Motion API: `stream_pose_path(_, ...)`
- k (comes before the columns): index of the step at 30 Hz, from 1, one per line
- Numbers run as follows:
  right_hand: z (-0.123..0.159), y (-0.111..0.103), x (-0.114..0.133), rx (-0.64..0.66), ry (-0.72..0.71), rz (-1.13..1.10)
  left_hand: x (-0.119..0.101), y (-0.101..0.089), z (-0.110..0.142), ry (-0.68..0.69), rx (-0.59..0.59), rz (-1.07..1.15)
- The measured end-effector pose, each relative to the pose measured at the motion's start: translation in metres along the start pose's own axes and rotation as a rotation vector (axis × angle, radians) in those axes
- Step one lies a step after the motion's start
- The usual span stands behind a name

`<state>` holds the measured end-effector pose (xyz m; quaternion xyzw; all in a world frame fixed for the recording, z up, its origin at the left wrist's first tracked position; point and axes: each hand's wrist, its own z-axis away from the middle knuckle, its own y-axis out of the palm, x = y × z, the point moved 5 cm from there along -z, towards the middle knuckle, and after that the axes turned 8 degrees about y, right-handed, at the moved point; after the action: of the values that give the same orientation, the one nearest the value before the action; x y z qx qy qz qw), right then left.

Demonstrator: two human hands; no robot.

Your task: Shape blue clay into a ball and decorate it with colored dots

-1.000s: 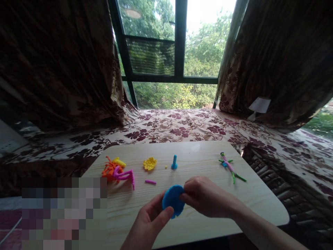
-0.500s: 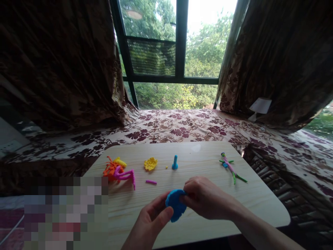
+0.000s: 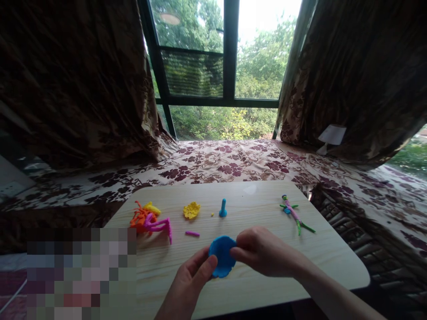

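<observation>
A thin blue clay disc point(image 3: 223, 258) with an uneven rim is held over the near part of the table, its broad face turned up toward me. My left hand point(image 3: 196, 271) grips its left edge, thumb on top and fingers behind. On the right edge, my right hand point(image 3: 258, 250) pinches the rim between thumb and curled fingers. Beyond the disc stands a blue clay peg point(image 3: 223, 208) on a wider foot. A ruffled yellow clay piece point(image 3: 191, 210), a tiny yellow bit point(image 3: 212, 214) and a short purple clay stick point(image 3: 192, 234) lie left of it.
The pale wooden table point(image 3: 253, 284) has rounded corners. At its left lie an orange clay form point(image 3: 142, 218) with strands, a yellow lump point(image 3: 152, 207) and a magenta branching piece point(image 3: 160, 224). A pink-and-green clay figure point(image 3: 292, 212) lies right. A small lamp point(image 3: 332, 134) stands beyond.
The blue disc tilted away and lowered slightly, then came back up with its face more toward me. Both hands keep hold of its edges. The clay pieces on the table stay put.
</observation>
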<state>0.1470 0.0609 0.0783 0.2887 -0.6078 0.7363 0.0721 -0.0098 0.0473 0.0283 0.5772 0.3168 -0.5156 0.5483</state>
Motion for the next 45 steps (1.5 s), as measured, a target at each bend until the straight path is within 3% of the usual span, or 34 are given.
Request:
stream_pose_path(8,0.002,-0.002,-0.001,0.072,-0.01,-0.087,-0.002,-0.003,0.001,-0.01,-0.035,0.006)
stream_pose_path(12,0.0,-0.01,0.001,-0.001,-0.036,-0.003,-0.002,0.0,0.002,-0.031,-0.032,-0.018)
stream_pose_path(17,-0.003,-0.004,0.009,-0.064,-0.094,0.004,-0.001,-0.001,0.002,-0.005,-0.006,0.024)
stream_pose_path(24,-0.002,-0.006,-0.002,0.076,-0.043,-0.049,0.006,-0.003,-0.002,-0.071,0.007,0.061)
stream_pose_path(30,-0.003,-0.004,0.007,-0.019,-0.08,-0.002,0.016,-0.007,-0.005,-0.062,0.016,0.069)
stream_pose_path(35,-0.003,-0.002,0.009,-0.052,-0.095,-0.011,0.009,-0.005,-0.001,-0.003,-0.014,0.078)
stream_pose_path(45,-0.006,-0.003,0.009,-0.054,-0.076,0.019,0.017,-0.003,-0.005,-0.089,0.018,0.144)
